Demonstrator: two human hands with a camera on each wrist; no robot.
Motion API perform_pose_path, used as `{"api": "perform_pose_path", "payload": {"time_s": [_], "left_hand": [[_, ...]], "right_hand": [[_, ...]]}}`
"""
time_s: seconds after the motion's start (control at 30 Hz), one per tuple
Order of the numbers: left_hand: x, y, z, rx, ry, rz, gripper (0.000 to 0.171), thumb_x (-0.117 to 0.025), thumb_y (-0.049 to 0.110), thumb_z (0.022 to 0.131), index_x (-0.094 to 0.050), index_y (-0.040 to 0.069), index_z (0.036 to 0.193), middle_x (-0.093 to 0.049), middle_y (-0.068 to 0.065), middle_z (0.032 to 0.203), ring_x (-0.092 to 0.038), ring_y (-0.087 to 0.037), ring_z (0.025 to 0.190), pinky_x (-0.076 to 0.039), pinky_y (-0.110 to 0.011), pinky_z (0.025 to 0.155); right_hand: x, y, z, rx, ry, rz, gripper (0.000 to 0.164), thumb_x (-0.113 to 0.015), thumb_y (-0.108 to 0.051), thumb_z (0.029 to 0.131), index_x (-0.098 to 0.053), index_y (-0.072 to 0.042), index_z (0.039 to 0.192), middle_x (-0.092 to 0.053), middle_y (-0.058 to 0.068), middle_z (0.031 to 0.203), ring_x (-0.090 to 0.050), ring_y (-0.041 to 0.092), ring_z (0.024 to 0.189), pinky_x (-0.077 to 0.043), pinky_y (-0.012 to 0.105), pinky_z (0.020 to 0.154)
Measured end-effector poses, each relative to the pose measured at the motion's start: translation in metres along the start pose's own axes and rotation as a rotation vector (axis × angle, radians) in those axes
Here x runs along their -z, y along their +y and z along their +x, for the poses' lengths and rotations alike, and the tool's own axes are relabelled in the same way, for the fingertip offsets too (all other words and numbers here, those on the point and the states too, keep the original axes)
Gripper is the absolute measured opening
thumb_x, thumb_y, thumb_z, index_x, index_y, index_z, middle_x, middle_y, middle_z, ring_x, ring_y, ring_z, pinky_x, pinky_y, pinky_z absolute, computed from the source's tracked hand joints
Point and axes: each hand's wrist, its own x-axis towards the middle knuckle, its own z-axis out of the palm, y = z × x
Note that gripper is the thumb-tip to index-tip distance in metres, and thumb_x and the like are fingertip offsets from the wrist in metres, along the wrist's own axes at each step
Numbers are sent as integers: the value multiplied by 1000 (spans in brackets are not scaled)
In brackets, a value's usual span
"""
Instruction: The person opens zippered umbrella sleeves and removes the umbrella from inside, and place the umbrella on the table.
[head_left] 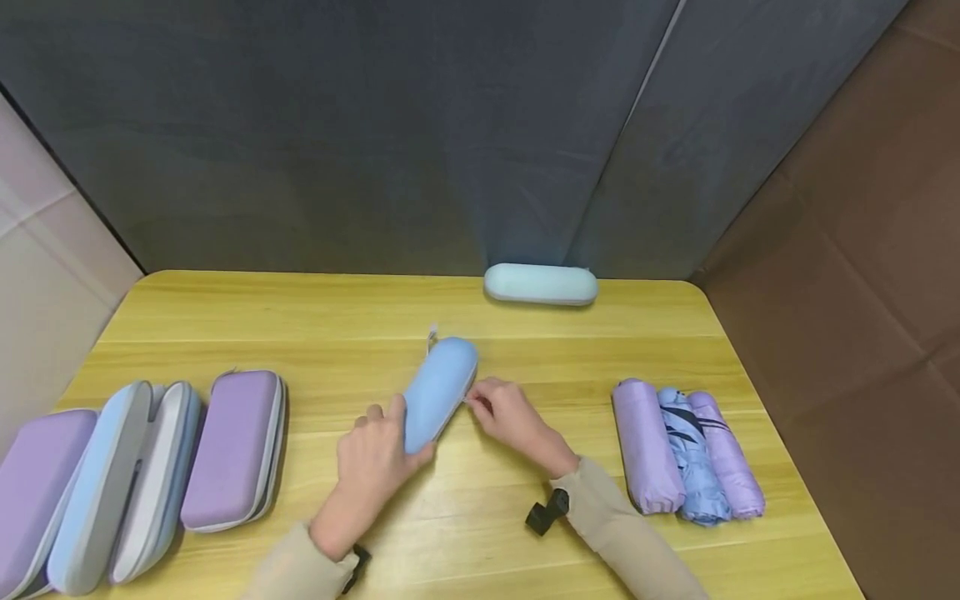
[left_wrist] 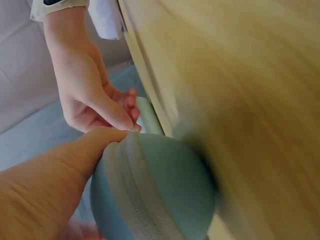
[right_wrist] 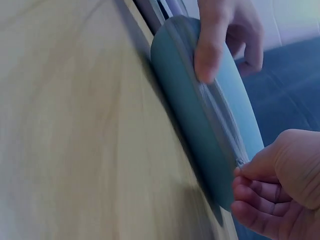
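Note:
A long, rounded light-blue zip case [head_left: 441, 385] lies slantwise on the table, a small strap loop [head_left: 432, 335] at its far end. My left hand [head_left: 372, 457] grips the case's near end, thumb on the right side and fingers over the left. In the right wrist view that thumb presses by the grey zipper seam [right_wrist: 220, 107]. My right hand [head_left: 517, 421] is at the right side of the case, towards its far end. Thumb and forefinger pinch the zipper pull [right_wrist: 240, 163] there. The zipper's teeth look closed along the stretch between both hands.
A pale mint case [head_left: 540, 285] lies at the table's back edge, against the dark curtain [head_left: 337, 142]. On the left stand purple cases [head_left: 231, 450] and blue-and-grey cases [head_left: 97, 492] in a row. Three folded umbrellas [head_left: 648, 446], purple and blue, lie on the right.

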Motion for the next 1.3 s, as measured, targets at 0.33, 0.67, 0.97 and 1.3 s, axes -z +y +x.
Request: {"api": "perform_pose_path", "payload": {"time_s": [0.33, 0.67, 0.97, 1.3], "left_hand": [[0, 16, 2, 69, -20, 49, 62, -79, 43, 61, -45, -2, 86, -42, -11, 54, -39, -18, 36, -33, -28, 29], [12, 19, 11, 97, -164, 45, 64, -72, 52, 73, -47, -5, 88, -40, -7, 48, -39, -16, 36, -33, -27, 30], [11, -47, 96, -470, -180, 67, 52, -69, -1, 75, -53, 6, 124, -61, -21, 109, -61, -35, 87, -52, -46, 75], [1, -43, 132, -824, -505, 207, 81, -82, 14, 64, -47, 23, 136, -45, -13, 137, -43, -36, 123, -34, -52, 103]], "right_hand": [[-4, -13, -4, 110, -72, 47, 5, -64, 1, 84, -67, -1, 80, -63, 5, 74, -53, 9, 64, -44, 10, 58], [-5, -14, -4, 87, -84, 69, 7, -61, 1, 87, -67, -2, 85, -65, 6, 79, -55, 10, 67, -46, 12, 62], [-3, -14, 1, 63, -109, 65, 6, -61, -1, 87, -68, -2, 88, -67, 8, 84, -61, 14, 75, -49, 13, 69], [-2, -11, 3, 76, -148, 39, 6, -61, -3, 89, -67, -3, 89, -68, 6, 87, -62, 13, 79, -49, 15, 72]]}}
